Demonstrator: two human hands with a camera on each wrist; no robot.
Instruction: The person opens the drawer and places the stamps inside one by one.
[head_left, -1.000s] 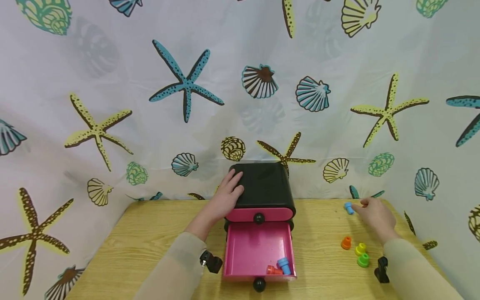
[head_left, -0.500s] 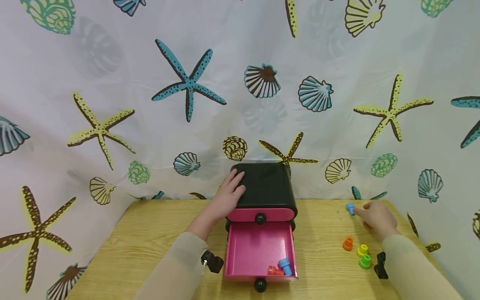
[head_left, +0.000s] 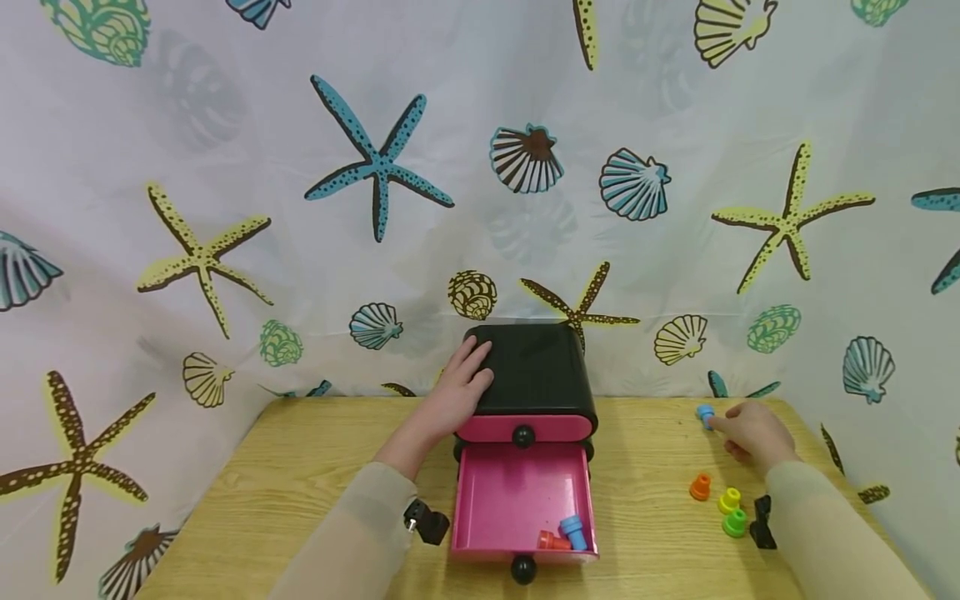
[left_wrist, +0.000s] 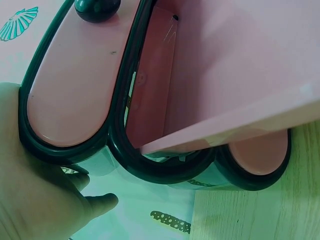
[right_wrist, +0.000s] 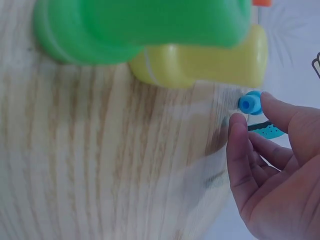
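A white curtain (head_left: 465, 250) printed with starfish and seashells hangs behind a pale wooden table (head_left: 322, 450), where a black-and-pink drawer unit (head_left: 532, 367) stands near the middle. The pink middle drawer (head_left: 510, 492) is pulled out beneath the closed top drawer (head_left: 487, 430), and the left wrist view shows part of a third pink front (left_wrist: 260, 155) below. A person's left hand (head_left: 450, 400) rests on the unit's left side, fingers extended over the black top and grasping nothing. The right hand (head_left: 756, 433) is at the table's far right, thumb and forefinger at a blue peg (head_left: 706, 417) near the back edge; the tips stand apart in the right wrist view, and whether they pinch the peg cannot be told. A small black device (head_left: 427, 523) is at the left wrist, a matching black device (head_left: 762, 523) at the right. Round black knobs (head_left: 523, 570) front both upper drawers. Nearer than the right hand, an orange peg (head_left: 701, 487), a yellow peg (head_left: 730, 500) and a green peg (head_left: 735, 522) stand close together on the wood, while a red peg (head_left: 553, 542) and a second blue peg (head_left: 574, 533) lie in the open drawer's front right corner
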